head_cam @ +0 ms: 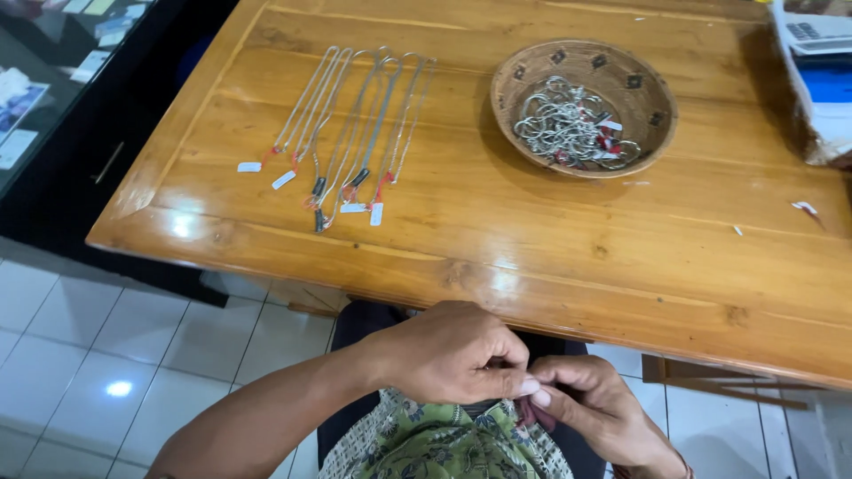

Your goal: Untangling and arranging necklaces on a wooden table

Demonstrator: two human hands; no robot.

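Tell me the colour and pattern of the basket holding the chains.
Tan woven basket with small dark diamond motifs around its inner wall; head view.

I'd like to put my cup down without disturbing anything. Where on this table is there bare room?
The near strip of the wooden table, between the laid-out chains and the front edge, is bare. So is the stretch right of the woven basket of chains, apart from small scraps. The far right corner is crowded by a box.
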